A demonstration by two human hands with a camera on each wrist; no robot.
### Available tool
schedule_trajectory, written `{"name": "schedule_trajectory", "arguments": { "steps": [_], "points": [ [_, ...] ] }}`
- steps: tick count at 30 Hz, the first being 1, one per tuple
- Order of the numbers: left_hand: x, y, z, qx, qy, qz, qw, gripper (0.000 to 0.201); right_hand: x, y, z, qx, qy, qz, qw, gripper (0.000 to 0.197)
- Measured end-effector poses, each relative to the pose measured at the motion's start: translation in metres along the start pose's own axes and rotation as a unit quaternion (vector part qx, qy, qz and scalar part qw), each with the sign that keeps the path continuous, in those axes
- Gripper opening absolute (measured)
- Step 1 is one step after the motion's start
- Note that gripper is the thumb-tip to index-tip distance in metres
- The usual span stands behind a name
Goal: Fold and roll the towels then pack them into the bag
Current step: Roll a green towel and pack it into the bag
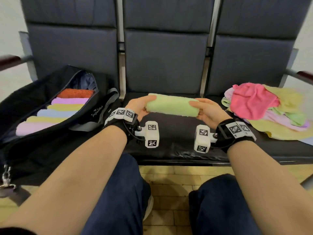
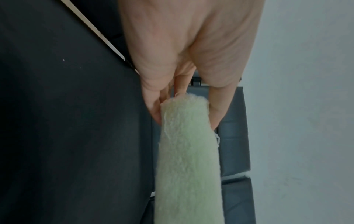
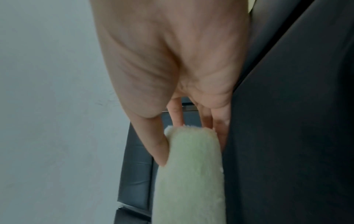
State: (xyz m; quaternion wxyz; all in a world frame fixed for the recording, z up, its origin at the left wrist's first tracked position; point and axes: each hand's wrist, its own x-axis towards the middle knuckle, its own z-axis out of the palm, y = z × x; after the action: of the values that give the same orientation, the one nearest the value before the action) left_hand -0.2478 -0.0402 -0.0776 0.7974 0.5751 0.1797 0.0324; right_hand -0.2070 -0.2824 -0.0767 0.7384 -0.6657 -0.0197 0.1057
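Observation:
A rolled light-green towel (image 1: 171, 106) hangs just above the middle seat, held at both ends. My left hand (image 1: 141, 106) grips its left end, thumb on top and fingers beneath. My right hand (image 1: 204, 110) grips the right end the same way. In the left wrist view the green roll (image 2: 188, 159) sits between thumb and fingers (image 2: 153, 109). The right wrist view shows the roll (image 3: 191, 174) pinched likewise. An open black bag (image 1: 100, 106) lies on the left seat with several rolled towels (image 1: 64, 107) packed side by side.
A loose heap of unfolded towels (image 1: 264, 107), pink, yellow, green and lilac, covers the right seat. The dark bench's backrests (image 1: 166, 61) rise behind. Armrests (image 1: 304, 76) flank both ends. My knees and a tiled floor (image 1: 171, 180) are below the seat edge.

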Motion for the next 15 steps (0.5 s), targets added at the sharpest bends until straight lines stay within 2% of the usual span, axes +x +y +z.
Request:
{"name": "schedule_trajectory", "arguments": {
  "steps": [3, 6, 9, 12, 15],
  "points": [
    [-0.02, 0.018, -0.012, -0.023, -0.004, 0.01, 1.0, 0.038, -0.017, -0.016, 0.018, 0.02, -0.02, 0.01, 1.0, 0.05],
    [-0.035, 0.033, -0.026, -0.047, 0.022, 0.023, 0.998, 0.031, -0.032, -0.025, 0.041, 0.017, -0.041, 0.013, 0.999, 0.049],
    [-0.038, 0.044, -0.047, -0.052, 0.064, 0.031, 0.996, 0.052, -0.039, -0.031, 0.064, -0.006, -0.052, 0.01, 0.999, 0.045],
    [-0.036, 0.055, -0.068, -0.039, 0.117, 0.042, 0.991, 0.054, -0.04, -0.036, 0.091, -0.028, -0.062, 0.014, 0.998, 0.041],
    [-0.031, 0.07, -0.091, -0.005, 0.14, 0.042, 0.989, 0.065, -0.034, -0.043, 0.121, -0.047, -0.078, 0.029, 0.995, 0.037]
  ]
}}
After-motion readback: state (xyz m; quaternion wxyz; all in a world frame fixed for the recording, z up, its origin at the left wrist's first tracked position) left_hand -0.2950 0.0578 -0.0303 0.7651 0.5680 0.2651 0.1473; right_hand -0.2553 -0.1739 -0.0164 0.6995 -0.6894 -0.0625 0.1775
